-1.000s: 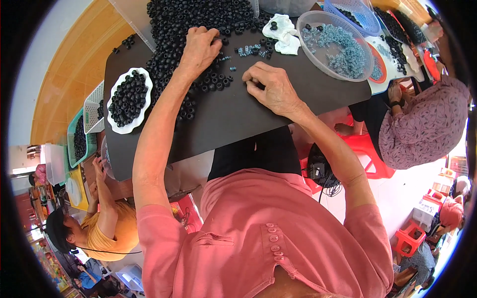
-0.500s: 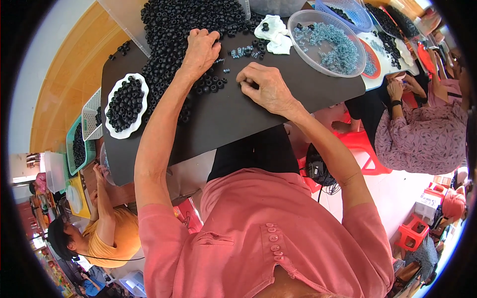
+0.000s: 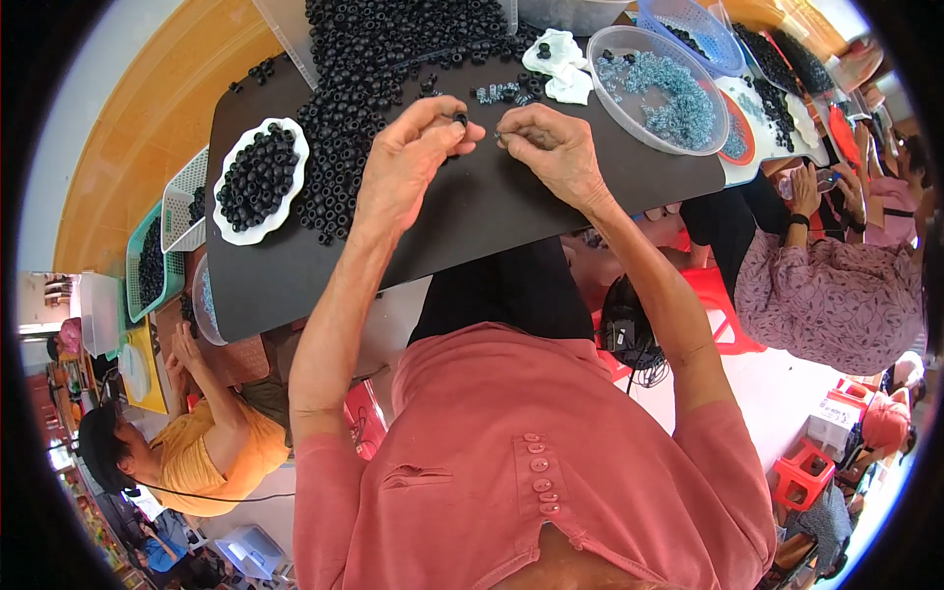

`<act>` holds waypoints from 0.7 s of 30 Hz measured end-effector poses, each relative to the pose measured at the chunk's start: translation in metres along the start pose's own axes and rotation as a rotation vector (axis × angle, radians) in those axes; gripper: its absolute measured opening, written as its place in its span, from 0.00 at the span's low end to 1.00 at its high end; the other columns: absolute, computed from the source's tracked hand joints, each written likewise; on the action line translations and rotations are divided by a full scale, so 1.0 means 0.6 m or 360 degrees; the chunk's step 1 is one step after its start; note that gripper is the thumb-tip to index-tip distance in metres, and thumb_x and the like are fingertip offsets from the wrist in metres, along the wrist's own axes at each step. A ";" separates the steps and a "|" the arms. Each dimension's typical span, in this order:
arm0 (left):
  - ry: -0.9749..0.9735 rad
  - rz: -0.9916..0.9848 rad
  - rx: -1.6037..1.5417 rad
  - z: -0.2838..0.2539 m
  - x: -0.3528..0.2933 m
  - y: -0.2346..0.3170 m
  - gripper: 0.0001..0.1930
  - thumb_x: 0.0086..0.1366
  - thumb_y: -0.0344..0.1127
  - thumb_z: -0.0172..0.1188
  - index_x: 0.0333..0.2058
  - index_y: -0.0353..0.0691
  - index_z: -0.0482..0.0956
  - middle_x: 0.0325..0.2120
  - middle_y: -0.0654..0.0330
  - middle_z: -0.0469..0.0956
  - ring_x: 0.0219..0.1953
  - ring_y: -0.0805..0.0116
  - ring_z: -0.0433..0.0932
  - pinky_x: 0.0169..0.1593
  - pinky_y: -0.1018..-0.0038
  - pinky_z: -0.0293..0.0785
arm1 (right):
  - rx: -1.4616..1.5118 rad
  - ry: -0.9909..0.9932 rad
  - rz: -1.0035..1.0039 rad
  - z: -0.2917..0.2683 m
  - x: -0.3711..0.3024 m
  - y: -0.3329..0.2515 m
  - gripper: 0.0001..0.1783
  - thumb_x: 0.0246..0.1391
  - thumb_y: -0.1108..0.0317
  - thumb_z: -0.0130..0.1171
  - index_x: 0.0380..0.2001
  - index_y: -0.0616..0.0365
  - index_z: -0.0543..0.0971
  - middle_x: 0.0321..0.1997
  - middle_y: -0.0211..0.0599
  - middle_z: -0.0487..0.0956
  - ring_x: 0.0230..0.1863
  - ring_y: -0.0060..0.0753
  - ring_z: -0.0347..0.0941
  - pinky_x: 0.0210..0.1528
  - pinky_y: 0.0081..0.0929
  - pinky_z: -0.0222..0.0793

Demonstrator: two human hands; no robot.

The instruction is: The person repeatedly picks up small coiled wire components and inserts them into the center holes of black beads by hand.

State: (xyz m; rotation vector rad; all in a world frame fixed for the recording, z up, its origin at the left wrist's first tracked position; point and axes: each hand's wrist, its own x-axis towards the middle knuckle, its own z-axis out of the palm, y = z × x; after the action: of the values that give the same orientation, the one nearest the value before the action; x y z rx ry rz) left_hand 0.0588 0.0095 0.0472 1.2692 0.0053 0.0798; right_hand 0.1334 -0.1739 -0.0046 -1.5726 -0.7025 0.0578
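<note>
Over the dark table top (image 3: 511,211), my left hand (image 3: 408,162) pinches a small black ring-shaped part (image 3: 459,117) between thumb and fingers. My right hand (image 3: 553,147) faces it a short gap away, thumb and forefinger pressed together. Whatever sits at those fingertips is tiny and too small to name. A big heap of similar black parts (image 3: 344,118) spreads on the table beside and beyond my left hand. Just past both hands lie several small clear bluish pieces (image 3: 501,93) with a few black parts among them.
A scalloped white dish (image 3: 299,177) of black parts stands at left. To the right are a round clear tub (image 3: 723,123) of bluish pieces and a crumpled white cloth (image 3: 567,87). Co-workers sit on both sides: a yellow sleeve (image 3: 261,433) left, a patterned top (image 3: 826,295) right.
My left hand has come back from the heap toward my right hand, now with a black part in its fingers. My right hand has shifted slightly right and away from me.
</note>
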 end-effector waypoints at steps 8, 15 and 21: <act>0.0226 0.0031 0.0490 0.006 -0.016 -0.064 0.11 0.60 0.30 0.56 0.40 0.32 0.77 0.27 0.60 0.81 0.31 0.79 0.75 0.37 0.82 0.70 | 0.0360 -0.0101 -0.0119 -0.002 -0.002 -0.010 0.07 0.51 0.85 0.53 0.33 0.66 0.77 0.41 0.36 0.76 0.40 0.22 0.73 0.44 0.20 0.72; 0.0230 0.0181 0.0795 0.019 -0.013 -0.085 0.10 0.60 0.30 0.56 0.40 0.32 0.76 0.25 0.62 0.79 0.26 0.81 0.73 0.33 0.81 0.69 | 0.0300 -0.0212 -0.0090 0.000 -0.005 -0.009 0.06 0.52 0.84 0.54 0.33 0.67 0.77 0.39 0.35 0.76 0.37 0.22 0.74 0.41 0.19 0.72; 0.0246 0.0200 0.0808 0.035 -0.019 -0.077 0.11 0.60 0.30 0.57 0.41 0.31 0.76 0.24 0.63 0.77 0.27 0.80 0.72 0.33 0.80 0.70 | 0.0159 -0.0172 -0.0105 0.000 -0.005 -0.007 0.05 0.51 0.82 0.56 0.33 0.66 0.78 0.36 0.33 0.78 0.33 0.20 0.75 0.38 0.18 0.73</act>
State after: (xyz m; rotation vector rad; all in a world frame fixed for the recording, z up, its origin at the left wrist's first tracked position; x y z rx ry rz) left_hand 0.0513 -0.0250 0.0087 1.7672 0.0834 0.2995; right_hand 0.1292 -0.1753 -0.0020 -1.4582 -0.8235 0.1282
